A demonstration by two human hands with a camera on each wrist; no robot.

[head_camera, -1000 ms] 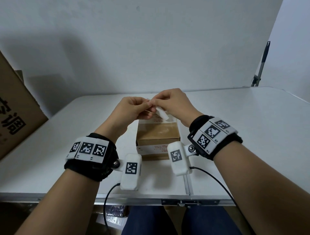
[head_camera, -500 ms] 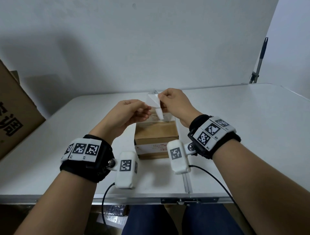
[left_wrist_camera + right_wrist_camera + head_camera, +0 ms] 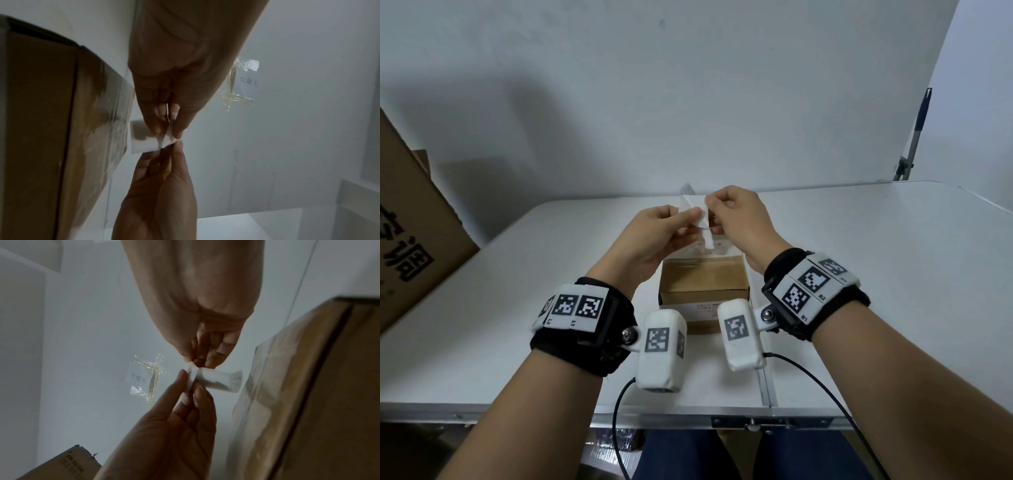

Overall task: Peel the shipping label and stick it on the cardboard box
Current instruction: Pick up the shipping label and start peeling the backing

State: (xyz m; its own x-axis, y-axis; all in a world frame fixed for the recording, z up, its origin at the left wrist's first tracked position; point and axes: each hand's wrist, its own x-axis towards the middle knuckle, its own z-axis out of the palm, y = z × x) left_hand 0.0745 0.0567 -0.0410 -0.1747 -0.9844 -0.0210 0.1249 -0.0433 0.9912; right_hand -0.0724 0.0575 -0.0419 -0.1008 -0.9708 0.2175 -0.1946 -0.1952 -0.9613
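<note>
Both hands hold a small white shipping label (image 3: 692, 206) in the air above the cardboard box (image 3: 702, 277). My left hand (image 3: 681, 219) pinches one layer from the left, and my right hand (image 3: 710, 209) pinches the other from the right. A narrow white strip (image 3: 707, 237) hangs down between them. In the left wrist view the label (image 3: 144, 141) sits between the left hand (image 3: 167, 129) and the right hand (image 3: 170, 150), beside the box (image 3: 41, 113). The right wrist view shows the label (image 3: 218, 379), the right hand (image 3: 197, 364), the left hand (image 3: 189, 384) and the box (image 3: 308, 386).
The box stands on a white folding table (image 3: 859, 274) near its front edge, with printed white labels on its top and front. A large printed carton (image 3: 410, 240) leans at the left. A taped paper note (image 3: 245, 81) is stuck on the white surface behind.
The fingertips were bunched together on the label a second ago. The two layers have since been pulled apart, one standing up and a strip hanging down. Both hands have risen slightly.
</note>
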